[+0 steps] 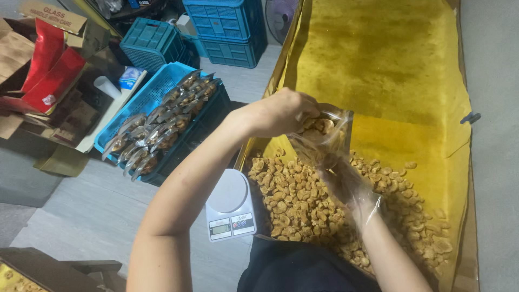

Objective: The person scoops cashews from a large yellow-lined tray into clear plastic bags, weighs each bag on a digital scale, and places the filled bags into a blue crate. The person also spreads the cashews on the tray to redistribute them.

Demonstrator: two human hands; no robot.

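Note:
My left hand [284, 112] grips the top edge of a clear plastic pouch [324, 130] that holds some brown nuts. My right hand [346, 186] wears a thin clear plastic glove and sits just below the pouch, above a heap of brown nuts [303, 200]. The nuts lie in a long tray lined with yellow paper [389, 70]. The gloved fingers are blurred, so what they hold is unclear.
A white kitchen scale [230, 208] stands on the grey floor left of the tray. A blue crate [135, 103] holds several filled pouches [162, 124]. More blue crates [221, 27] and cardboard boxes with red bags [48, 65] stand behind.

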